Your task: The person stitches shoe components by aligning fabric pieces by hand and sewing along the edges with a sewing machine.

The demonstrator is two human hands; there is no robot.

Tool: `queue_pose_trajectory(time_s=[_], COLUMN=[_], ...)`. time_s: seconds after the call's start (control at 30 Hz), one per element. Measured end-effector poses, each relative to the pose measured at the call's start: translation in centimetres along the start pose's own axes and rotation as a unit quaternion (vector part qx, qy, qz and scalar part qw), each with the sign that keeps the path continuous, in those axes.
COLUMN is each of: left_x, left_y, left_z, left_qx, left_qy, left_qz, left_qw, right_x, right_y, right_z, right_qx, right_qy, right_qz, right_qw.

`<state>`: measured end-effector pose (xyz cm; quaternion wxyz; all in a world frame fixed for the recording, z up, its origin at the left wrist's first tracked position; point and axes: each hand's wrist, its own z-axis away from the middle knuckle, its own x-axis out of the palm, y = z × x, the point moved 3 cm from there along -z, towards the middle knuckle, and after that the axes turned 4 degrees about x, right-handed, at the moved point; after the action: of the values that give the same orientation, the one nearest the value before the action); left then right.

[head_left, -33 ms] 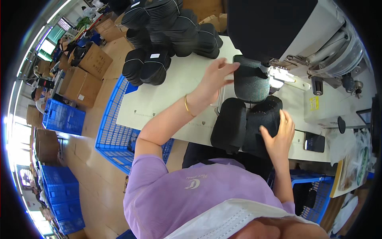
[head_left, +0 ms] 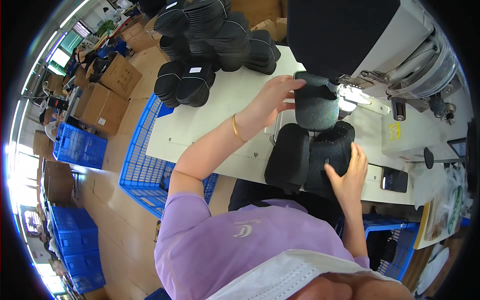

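Observation:
A black, mesh-textured, rounded fabric piece (head_left: 316, 112) lies under the sewing machine's head (head_left: 345, 77). My left hand (head_left: 274, 100) is at its upper left edge, fingertips touching that edge, fingers apart. Close to me, two piles of black rounded fabric pieces lie side by side, the left pile (head_left: 287, 157) and the right pile (head_left: 327, 155). My right hand (head_left: 348, 172) rests along the right side of the right pile, thumb on top and fingers spread. The undersides of both hands are hidden.
Several tied stacks of black rounded pieces (head_left: 195, 82) stand at the table's far left. A phone (head_left: 394, 179) lies to the right, near a plastic bag (head_left: 431, 182). Blue crates flank me, one left (head_left: 142, 172) and one right (head_left: 407, 245). Cardboard boxes (head_left: 102, 107) stand farther left.
My left hand has moved slightly right and down, its fingertips coming onto the edge of the piece under the machine. My right hand has shifted slightly left and down on the right pile.

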<state>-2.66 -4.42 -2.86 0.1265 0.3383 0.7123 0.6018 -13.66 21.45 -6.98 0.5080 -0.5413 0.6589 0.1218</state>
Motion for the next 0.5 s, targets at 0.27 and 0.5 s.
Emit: queue_pose_trajectory(time_s=[0.27, 0.5], left_x=[2.3, -1.5], left_y=[-3.5, -2.8], left_z=[-15.0, 2.1], left_qx=[0.323, 0.149], left_qy=[-0.160, -0.129], left_qz=[-0.454, -0.524], left_qw=[0.815, 0.829], right_x=[3.1, 2.5], right_y=[1.8, 1.2], right_z=[1.5, 1.9], right_qx=[0.067, 0.061], right_qy=[-0.027, 0.031], right_qz=[-0.075, -0.067], right_qw=[0.995, 0.995])
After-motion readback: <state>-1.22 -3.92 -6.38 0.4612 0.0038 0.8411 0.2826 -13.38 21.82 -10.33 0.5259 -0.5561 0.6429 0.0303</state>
